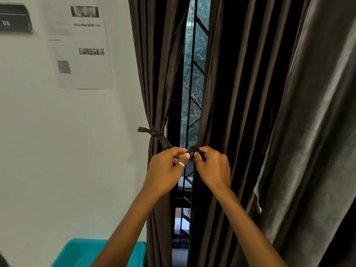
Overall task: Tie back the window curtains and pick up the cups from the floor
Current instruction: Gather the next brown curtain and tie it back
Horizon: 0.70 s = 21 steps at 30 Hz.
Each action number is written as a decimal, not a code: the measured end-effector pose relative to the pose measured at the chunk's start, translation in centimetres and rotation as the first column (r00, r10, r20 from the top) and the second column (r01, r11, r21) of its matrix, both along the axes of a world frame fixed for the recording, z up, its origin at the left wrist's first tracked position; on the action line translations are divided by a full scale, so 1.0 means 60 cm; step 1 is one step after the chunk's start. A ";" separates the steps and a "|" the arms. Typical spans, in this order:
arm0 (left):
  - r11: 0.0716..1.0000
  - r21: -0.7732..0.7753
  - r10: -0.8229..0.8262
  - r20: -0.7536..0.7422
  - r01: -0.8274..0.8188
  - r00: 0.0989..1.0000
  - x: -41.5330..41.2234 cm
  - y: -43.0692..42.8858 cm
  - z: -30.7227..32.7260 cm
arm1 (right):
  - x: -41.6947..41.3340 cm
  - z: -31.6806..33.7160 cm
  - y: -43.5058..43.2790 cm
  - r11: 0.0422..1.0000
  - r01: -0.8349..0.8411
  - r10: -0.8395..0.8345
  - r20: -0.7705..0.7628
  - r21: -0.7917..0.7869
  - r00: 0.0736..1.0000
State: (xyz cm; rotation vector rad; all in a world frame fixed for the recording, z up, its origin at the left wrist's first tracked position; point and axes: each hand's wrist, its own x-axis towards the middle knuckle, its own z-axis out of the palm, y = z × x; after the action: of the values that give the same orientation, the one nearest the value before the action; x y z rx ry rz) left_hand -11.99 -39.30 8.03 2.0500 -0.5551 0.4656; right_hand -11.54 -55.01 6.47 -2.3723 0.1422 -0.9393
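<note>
Wall notice (81, 47), teal bin (77, 253) beside tied curtain (154, 93)

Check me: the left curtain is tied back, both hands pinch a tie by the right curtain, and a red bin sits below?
Not quite: the bin is teal, not red, as the head view shows. The rest holds.

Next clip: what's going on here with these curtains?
A person stands at a window with dark brown curtains. The left curtain is already gathered and bound by a knotted tie. The left hand and right hand both pinch a dark tie strip at the inner edge of the right curtain, which hangs loose and is not yet tied. A teal bin sits at lower left.
</note>
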 end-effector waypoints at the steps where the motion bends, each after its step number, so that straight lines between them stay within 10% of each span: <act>1: 1.000 0.004 0.010 -0.002 -0.010 1.000 0.004 -0.007 0.007 | -0.004 -0.003 0.007 1.000 -0.010 0.010 0.022 0.006 1.000; 21: 0.998 0.057 0.022 -0.157 -0.013 0.987 0.098 -0.033 0.022 | -0.022 -0.025 0.052 0.987 -0.141 0.142 0.008 -0.076 0.990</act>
State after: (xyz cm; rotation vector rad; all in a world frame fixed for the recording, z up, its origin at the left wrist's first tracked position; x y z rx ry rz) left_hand -6.10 -41.25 9.35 2.1251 -0.4592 0.2973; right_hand -12.88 -51.88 4.95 -2.4084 -0.0679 -0.9075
